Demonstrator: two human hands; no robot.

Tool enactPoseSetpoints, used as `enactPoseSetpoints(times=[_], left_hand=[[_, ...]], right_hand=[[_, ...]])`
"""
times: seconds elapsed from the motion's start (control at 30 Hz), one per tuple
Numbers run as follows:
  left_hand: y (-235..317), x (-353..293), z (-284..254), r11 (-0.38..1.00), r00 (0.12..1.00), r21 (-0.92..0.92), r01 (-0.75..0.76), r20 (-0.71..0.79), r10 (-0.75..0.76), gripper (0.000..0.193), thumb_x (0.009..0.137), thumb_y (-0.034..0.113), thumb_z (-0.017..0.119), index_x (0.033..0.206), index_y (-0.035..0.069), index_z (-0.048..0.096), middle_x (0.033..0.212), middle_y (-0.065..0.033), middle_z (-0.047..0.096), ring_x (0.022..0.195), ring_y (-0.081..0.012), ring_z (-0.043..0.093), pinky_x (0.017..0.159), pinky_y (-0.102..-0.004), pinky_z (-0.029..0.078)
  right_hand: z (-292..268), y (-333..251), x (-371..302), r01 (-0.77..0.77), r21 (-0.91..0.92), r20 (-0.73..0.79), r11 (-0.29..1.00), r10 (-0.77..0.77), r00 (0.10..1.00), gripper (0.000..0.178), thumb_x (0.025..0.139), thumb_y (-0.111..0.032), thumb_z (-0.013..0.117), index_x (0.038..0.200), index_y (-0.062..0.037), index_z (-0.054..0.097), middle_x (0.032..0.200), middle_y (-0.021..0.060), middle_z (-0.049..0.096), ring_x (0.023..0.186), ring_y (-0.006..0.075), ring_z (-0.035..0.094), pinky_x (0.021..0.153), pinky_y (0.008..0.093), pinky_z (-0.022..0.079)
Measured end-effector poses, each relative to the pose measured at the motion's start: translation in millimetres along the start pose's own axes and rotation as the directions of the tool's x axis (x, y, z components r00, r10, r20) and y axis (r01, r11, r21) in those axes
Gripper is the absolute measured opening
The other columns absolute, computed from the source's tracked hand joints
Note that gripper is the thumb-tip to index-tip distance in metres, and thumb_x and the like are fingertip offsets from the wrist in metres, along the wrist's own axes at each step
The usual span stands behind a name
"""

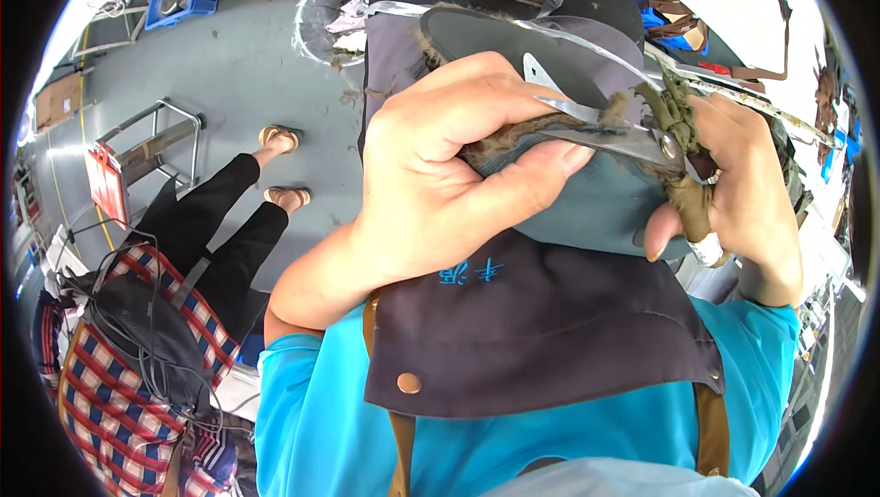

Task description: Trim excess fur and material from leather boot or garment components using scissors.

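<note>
My left hand [449, 149] pinches a dark grey-green, leather-like piece [587, 213] with brown fur [522, 135] along its edge, thumb on the near side and fingers on the far side. Its exact kind is not clear. Scissors [616, 141] are in my right hand [747, 167], whose fingers wrap the handles; these are bound in olive cloth [676, 114]. The blades stand apart, their tips close to my left thumb and forefinger, with fur between them. Beyond my left hand, a similar dark, fur-edged part [486, 38] lies over my lap.
A bin with a clear plastic liner [321, 20] stands on the floor ahead. To my left are another person in a plaid top [119, 378], a metal-framed trolley [174, 139] and a blue crate [181, 7]. Cluttered shelving [825, 103] lines my right. Fur scraps [348, 96] dot the floor.
</note>
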State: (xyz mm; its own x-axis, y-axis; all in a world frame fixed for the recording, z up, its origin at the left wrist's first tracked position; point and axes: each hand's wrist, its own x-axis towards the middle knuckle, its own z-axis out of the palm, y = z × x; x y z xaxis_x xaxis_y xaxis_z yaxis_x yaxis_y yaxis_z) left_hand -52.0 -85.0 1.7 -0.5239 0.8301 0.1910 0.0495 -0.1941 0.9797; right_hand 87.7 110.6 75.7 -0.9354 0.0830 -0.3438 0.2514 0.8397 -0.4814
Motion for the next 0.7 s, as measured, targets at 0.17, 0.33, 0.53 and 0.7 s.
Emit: enactPoseSetpoints(times=[0.17,0.33,0.53,0.7], left_hand=[[5,17,-1,1.000,0.998,0.009,-0.018,0.068,0.017,0.015,0.069,-0.002,0.068,0.083,-0.004,0.062,0.075,-0.0077,0.059,0.065,-0.0122,0.050,0.060,-0.0235,0.039],[8,25,0,0.999,0.992,-0.035,-0.023,0.124,0.027,0.015,0.070,-0.002,0.068,0.083,-0.004,0.062,0.070,-0.0043,0.055,0.064,-0.0094,0.047,0.057,-0.0216,0.036],[16,30,-5,0.977,0.973,-0.156,0.144,0.201,-0.111,0.013,0.071,-0.001,0.067,0.083,-0.003,0.063,0.069,-0.0004,0.052,0.063,-0.0060,0.045,0.056,-0.0209,0.035],[12,43,-19,0.968,0.943,-0.112,0.224,0.278,-0.186,0.013,0.072,0.002,0.067,0.083,-0.002,0.063,0.070,0.0004,0.052,0.064,-0.0052,0.045,0.056,-0.0205,0.034]], right_hand=[[-4,3,-6,-0.043,0.042,-0.057,0.998,0.045,0.997,0.056,0.045,-0.028,0.079,0.087,0.0016,0.057,0.068,0.0116,0.050,0.056,0.0284,0.044,0.051,0.0337,0.037],[-8,-4,-9,-0.122,0.232,-0.028,0.965,0.132,0.991,0.049,0.046,-0.021,0.079,0.084,0.0015,0.056,0.062,0.0085,0.046,0.052,0.0198,0.040,0.049,0.0299,0.035],[-13,-8,-10,-0.029,0.104,-0.072,0.994,0.036,0.997,0.012,0.065,-0.001,0.058,0.074,0.0029,0.053,0.056,0.0113,0.052,0.046,0.0186,0.049,0.047,0.0281,0.040],[-17,3,3,-0.013,0.001,-0.039,1.000,0.013,0.999,0.017,0.061,-0.003,0.063,0.073,0.0023,0.051,0.058,0.0152,0.047,0.050,0.0306,0.046,0.047,0.0324,0.037]])
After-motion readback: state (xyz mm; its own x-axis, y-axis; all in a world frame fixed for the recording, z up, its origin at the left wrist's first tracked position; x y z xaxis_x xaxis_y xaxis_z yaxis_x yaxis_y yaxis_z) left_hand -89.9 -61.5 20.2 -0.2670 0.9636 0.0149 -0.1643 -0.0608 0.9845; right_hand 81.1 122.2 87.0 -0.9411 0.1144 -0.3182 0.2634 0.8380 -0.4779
